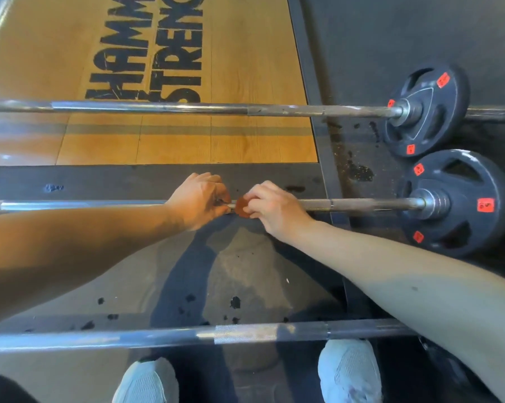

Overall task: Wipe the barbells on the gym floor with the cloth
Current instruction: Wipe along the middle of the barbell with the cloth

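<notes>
Three barbells lie across the gym floor. On the middle barbell (361, 203), my left hand (200, 200) grips the shaft with curled fingers. Right beside it, my right hand (270, 206) pinches a small orange-brown cloth (241, 207) against the same shaft. Only a small part of the cloth shows between the two hands. The far barbell (187, 107) lies across the wooden platform, and the near barbell (158, 335) crosses just above my shoes.
Black weight plates with red labels sit on the right ends of the far barbell (425, 112) and the middle one (460, 203). A wooden platform (245, 68) with black lettering lies beyond. My pale shoes (348, 370) stand on dark rubber flooring.
</notes>
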